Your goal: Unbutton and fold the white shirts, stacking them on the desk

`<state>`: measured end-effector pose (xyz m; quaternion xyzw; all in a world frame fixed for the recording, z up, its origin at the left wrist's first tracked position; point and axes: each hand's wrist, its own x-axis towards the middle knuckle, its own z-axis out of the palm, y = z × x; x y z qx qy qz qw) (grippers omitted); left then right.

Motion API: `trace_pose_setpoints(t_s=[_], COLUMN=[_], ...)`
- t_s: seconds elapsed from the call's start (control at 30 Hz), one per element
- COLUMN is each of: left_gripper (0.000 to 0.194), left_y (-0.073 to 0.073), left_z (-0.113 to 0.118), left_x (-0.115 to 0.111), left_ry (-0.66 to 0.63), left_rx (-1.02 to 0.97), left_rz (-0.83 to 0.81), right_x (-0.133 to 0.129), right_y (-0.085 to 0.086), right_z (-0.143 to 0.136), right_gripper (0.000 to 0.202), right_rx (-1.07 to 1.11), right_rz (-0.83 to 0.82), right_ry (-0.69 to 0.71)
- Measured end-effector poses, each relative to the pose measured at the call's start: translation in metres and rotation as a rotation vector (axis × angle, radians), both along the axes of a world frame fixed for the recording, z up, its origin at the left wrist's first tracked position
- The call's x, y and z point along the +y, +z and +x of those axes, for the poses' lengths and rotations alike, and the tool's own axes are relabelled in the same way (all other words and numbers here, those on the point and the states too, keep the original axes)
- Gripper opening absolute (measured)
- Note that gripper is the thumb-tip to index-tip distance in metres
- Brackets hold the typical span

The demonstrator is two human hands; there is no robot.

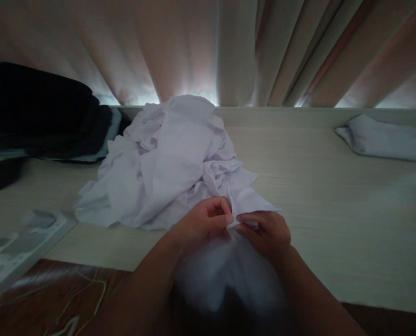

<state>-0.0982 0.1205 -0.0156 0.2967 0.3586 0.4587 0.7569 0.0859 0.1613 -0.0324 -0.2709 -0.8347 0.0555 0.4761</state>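
Note:
A white shirt [248, 200] lies between my hands, one pointed, collar-like corner spread out toward the right. My left hand [206, 217] is closed, its thumb and fingertip pinching the edge of the cloth. Close beside it, almost fingertip to fingertip, my right hand [269, 228] pinches the same edge from the other side. Below the hands the white fabric hangs blurred toward my lap. Whatever small part sits between the fingertips is hidden. Just beyond is a large crumpled heap of white cloth [180, 149], which touches or runs into the shirt; I cannot tell which.
Dark folded clothes [43, 112] are stacked at the back left. A folded pale cloth [390, 137] lies at the far right on the light wooden surface [334, 224]. A white power strip [29, 247] with cords is at lower left. Curtains [183, 51] hang behind.

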Motion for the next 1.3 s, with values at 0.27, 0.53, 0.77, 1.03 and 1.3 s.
trace_pose_setpoints(t_s=[0.27, 0.53, 0.77, 1.03, 1.3], left_gripper=[0.028, 0.021, 0.020, 0.021, 0.023], left_y=[-0.001, 0.018, 0.022, 0.015, 0.010], left_z=[0.005, 0.000, -0.002, 0.007, 0.011], left_x=[0.003, -0.004, -0.005, -0.009, -0.007], left_ry=[0.060, 0.130, 0.112, 0.176, 0.159], left_rx=[0.015, 0.344, 0.306, -0.031, -0.072], left_rz=[-0.023, 0.120, 0.053, -0.130, -0.195], right_x=[0.006, 0.009, 0.009, 0.006, 0.006], right_y=[-0.006, -0.005, -0.006, -0.003, -0.005], right_z=[0.001, -0.002, -0.005, -0.008, -0.007], right_gripper=[0.022, 0.016, 0.012, 0.015, 0.012], right_rx=[0.041, 0.053, 0.101, 0.104, 0.074], right_rz=[-0.010, 0.001, 0.002, 0.003, 0.027], right_ry=[0.012, 0.054, 0.144, 0.182, 0.074])
